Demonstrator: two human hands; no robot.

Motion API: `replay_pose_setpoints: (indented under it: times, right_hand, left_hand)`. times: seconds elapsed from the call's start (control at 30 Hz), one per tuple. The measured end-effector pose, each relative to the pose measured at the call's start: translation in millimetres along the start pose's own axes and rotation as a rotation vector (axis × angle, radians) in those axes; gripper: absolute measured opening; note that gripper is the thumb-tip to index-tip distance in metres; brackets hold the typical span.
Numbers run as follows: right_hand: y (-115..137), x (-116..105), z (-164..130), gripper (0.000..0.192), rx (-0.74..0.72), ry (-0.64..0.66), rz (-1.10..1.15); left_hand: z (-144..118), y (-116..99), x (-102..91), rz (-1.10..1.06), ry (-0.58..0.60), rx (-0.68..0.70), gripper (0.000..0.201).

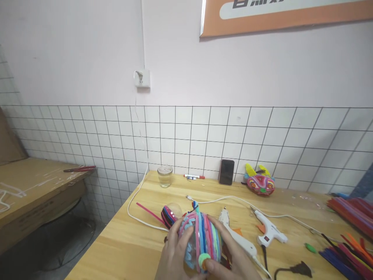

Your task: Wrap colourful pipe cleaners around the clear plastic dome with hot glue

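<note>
Between both hands is a round, clear craft ball (204, 233) covered in stripes of pink, blue and green pipe cleaners, with a small twisted tuft on top. My left hand (172, 252) is closed around its left side, where clear surface shows between light blue zigzags. My right hand (233, 254) grips the right side. Its thumb rests by a mint-green disc (204, 258) with an orange piece on the ball's near face. Just behind, partly hidden by the ball, lies another pipe-cleaner-covered piece (167, 216), and a pink pipe cleaner (149, 212) sticks out beside it.
Two glue guns, one white (271, 230) and one partly hidden (241, 241), lie right of the hands with cords and a black plug (301, 269). Pipe cleaners (346, 258) fill the right edge. A glass (165, 177), markers (194, 176), phone (226, 172) and decorated animal head (260, 182) stand along the wall.
</note>
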State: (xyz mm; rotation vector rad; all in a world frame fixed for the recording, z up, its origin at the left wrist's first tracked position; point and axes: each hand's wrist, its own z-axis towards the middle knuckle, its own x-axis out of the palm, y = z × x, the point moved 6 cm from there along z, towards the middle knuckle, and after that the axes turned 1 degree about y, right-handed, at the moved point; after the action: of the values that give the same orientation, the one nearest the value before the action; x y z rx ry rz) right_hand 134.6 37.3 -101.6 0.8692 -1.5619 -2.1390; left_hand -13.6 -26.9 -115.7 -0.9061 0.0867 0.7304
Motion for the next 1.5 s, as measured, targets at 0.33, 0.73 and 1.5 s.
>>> replay_pose_setpoints:
  times: [0.33,0.73,1.5]
  right_hand:
    - [-1.4,2.4,-0.3,0.08,0.006,-0.067,0.079]
    - [3.9,-26.8,-2.0,0.048,-0.025,-0.249,0.028]
    - [25.1,-16.5,-3.8,0.063,-0.343,-0.054,-0.503]
  left_hand:
    - [3.7,-4.2,-3.0,-0.185,-0.064,-0.085,0.069]
    - [6.1,23.0,27.9,-1.288,0.113,-0.765,0.072]
    - [13.6,-14.0,34.4,-1.521,0.448,-0.822,0.081]
